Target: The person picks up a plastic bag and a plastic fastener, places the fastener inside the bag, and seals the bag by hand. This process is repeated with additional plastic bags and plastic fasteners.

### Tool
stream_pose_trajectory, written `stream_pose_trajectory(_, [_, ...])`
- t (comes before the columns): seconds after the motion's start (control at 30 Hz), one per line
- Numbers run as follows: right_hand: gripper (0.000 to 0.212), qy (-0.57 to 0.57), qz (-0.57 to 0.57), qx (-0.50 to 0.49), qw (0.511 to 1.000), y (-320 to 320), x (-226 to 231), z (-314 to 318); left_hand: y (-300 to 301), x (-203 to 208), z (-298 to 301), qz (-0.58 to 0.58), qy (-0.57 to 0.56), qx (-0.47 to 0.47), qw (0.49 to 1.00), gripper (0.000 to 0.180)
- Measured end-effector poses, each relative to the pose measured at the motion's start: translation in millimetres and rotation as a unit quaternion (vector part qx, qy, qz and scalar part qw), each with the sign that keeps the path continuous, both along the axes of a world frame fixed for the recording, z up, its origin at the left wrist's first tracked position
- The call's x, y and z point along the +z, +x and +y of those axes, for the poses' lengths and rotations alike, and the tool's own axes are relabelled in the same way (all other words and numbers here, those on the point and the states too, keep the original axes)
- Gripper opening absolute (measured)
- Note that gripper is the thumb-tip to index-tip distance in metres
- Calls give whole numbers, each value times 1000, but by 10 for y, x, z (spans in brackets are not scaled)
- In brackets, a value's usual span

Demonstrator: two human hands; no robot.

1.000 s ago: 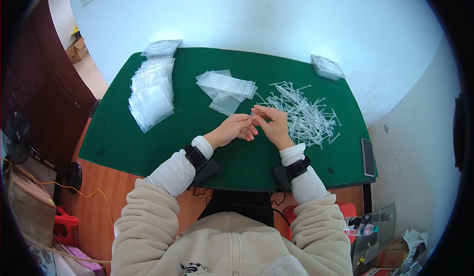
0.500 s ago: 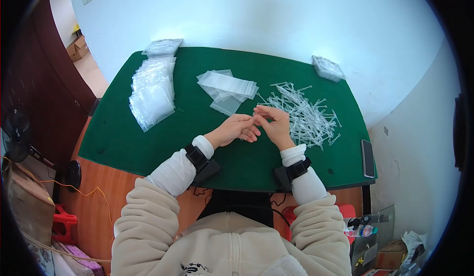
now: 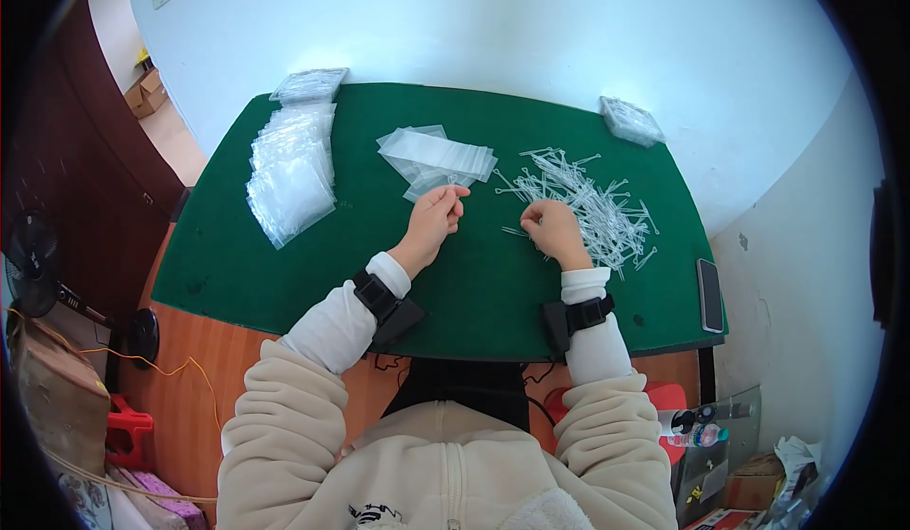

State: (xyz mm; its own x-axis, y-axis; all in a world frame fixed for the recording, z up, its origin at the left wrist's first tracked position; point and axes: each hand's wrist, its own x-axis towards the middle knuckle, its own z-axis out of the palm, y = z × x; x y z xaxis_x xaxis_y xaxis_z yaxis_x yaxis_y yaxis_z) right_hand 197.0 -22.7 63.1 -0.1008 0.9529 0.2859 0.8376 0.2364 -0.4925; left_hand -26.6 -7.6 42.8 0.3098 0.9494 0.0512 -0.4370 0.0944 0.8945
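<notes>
My left hand [image 3: 433, 228] is closed just in front of the bags in the middle of the table. A small clear loop shows above its fingertips, the end of a thin clear stick [image 3: 452, 180]. My right hand [image 3: 557, 234] is pinched at the near left edge of a loose pile of thin clear sticks with looped ends [image 3: 607, 212]. One stick [image 3: 513, 231] lies close to its fingertips; whether the fingers grip it cannot be made out. Flat clear plastic bags [image 3: 441, 155] lie overlapping beyond my left hand.
A long fanned stack of clear bags [image 3: 292, 174] lies on the left of the green table [image 3: 379, 212]. Filled clear packs stand at the back left [image 3: 310, 85] and back right [image 3: 631, 120]. A phone [image 3: 709, 295] rests at the right edge, near the wall.
My hands, together before, are now apart. The left has moved forward toward the middle bags with a stick; the right has moved right to the edge of the pile.
</notes>
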Motion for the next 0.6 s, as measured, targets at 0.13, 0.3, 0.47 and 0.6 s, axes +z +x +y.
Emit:
stream_pose_trajectory(0.13, [6, -44, -67, -9, 997, -15, 30, -71, -13, -30, 13, 20, -21, 23, 999, 23])
stream_pose_trajectory(0.3, [4, -58, -174, 1, 983, -13, -45, -29, 14, -83, 53, 29, -6, 4, 1000, 23])
stream_pose_trajectory(0.47, [4, 58, -127, 95, 986, -35, -75, -33, 54, -115, 63, 39, 36, -6, 999, 25])
stream_pose_trajectory(0.6, [4, 122, -8, 223, 967, -170, 47, -87, 133, -155, 73, 123, 118, 59, 984, 25])
